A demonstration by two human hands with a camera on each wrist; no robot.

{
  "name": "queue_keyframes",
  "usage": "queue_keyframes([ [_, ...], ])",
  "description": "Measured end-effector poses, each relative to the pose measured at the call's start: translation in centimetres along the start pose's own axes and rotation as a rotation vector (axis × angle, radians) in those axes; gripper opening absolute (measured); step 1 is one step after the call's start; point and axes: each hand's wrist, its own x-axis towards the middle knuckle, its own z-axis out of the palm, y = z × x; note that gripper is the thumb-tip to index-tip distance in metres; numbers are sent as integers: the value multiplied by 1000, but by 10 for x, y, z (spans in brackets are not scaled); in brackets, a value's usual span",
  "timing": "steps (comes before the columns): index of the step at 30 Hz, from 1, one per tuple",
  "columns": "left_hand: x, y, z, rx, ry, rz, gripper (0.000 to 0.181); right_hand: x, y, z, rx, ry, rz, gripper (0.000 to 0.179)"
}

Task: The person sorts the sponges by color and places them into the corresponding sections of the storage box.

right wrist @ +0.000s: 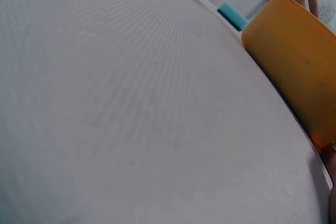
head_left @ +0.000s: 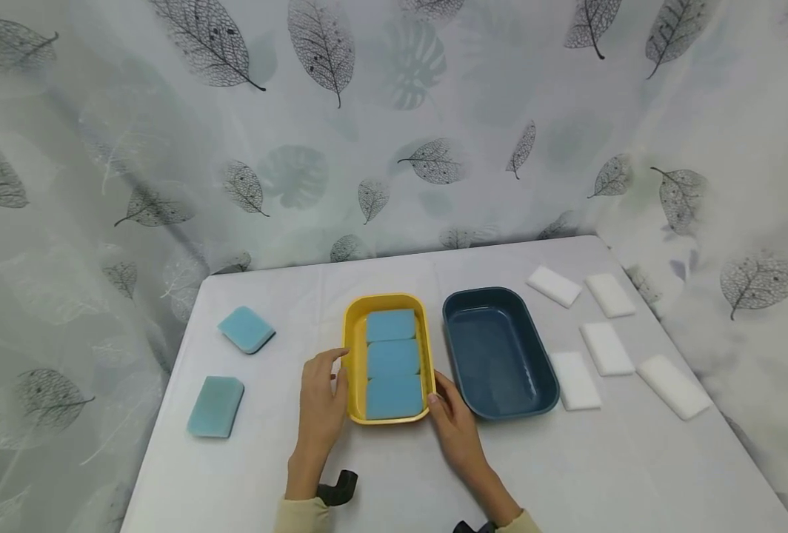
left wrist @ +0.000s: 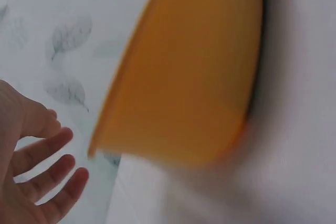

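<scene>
A person's right hand [head_left: 457,429] is gripping a yellow, rectangular plastic tray [head_left: 357,326] near its lower right corner on a white table [head_left: 394,488]; the left hand [head_left: 322,400], fingers spread, is hovering at the left rim, possibly touching. Three blue, rectangular sponges [head_left: 392,359] are lying inside.

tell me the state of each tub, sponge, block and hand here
Yellow tub, uncovered, partly filled
Three blue sponges, lined up inside it
Dark blue tub, uncovered, empty
Two loose sponges, lying apart
Five white blocks, lying flat
Left hand, fingers relaxed, near the yellow tub's rim
Right hand, gripping the yellow tub's side
</scene>
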Motion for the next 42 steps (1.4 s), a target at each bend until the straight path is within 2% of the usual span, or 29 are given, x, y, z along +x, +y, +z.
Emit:
queue_keyframes([
  [4,-4,-26,-10,113,70,-8,34,0,1,0,-7,-3,-4,51],
  [8,-8,-50,-21,189,152,-47,39,0,2,0,-4,-11,-10,52],
  [15,-11,-71,-39,233,259,-55,43,1,2,0,-13,-2,-23,51],
  [17,-11,-76,-45,259,279,-74,44,1,1,0,-9,-5,-22,51],
  [20,-13,-85,-54,307,271,-166,49,1,-1,0,-2,-6,-21,51],
  [25,-19,-96,-66,326,199,-407,66,0,-1,0,4,-4,-19,51],
  [28,-22,-101,-69,346,174,-499,75,0,0,-1,7,-6,-19,51],
  [34,-27,-107,-73,353,158,-583,79,0,1,0,9,-5,-13,51],
  [42,-27,-112,-75,283,175,-624,78,-1,2,1,7,3,-13,50],
])
